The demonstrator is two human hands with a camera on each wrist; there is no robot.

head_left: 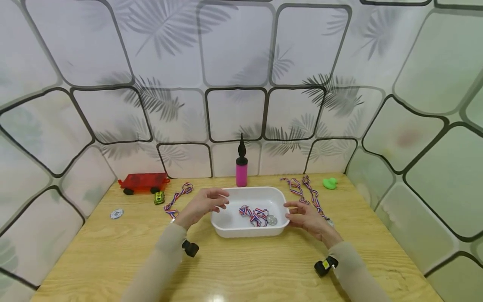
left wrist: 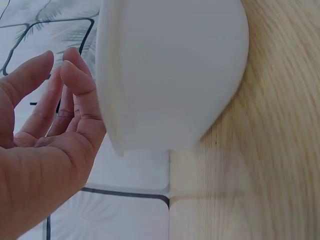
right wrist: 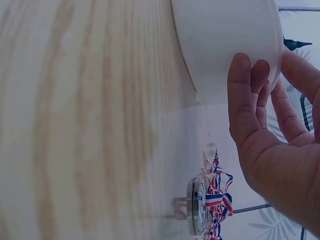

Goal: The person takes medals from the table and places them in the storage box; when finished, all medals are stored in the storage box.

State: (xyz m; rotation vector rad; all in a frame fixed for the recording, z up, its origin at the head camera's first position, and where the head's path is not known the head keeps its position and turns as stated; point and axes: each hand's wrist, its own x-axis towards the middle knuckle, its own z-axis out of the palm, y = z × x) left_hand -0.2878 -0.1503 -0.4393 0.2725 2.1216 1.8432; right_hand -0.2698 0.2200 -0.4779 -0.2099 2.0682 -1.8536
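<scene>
A white plastic basin [head_left: 249, 233] stands on the table, holding a silver medal [head_left: 271, 219] on a tangled red, white and blue ribbon [head_left: 253, 215]. Over its left rim hovers my left hand [head_left: 203, 204], fingers loosely bent. The left wrist view shows that hand [left wrist: 55, 125] beside the basin wall [left wrist: 170, 75] with nothing in its grasp. At the right rim, my right hand [head_left: 309, 218] has its fingertips at the edge. Seen from the right wrist, its relaxed fingers [right wrist: 240, 90] overlap the outer wall [right wrist: 220, 45]; contact is unclear.
Ribbons [head_left: 315, 197] lie right of the basin, another ribbon [head_left: 177, 199] left. A pink hand pump [head_left: 241, 172] stands behind it. Also on the table [head_left: 234, 268] are a red toy wagon [head_left: 143, 182], a small green-yellow car [head_left: 159, 197], a round badge [head_left: 116, 214] and a green duck [head_left: 330, 183].
</scene>
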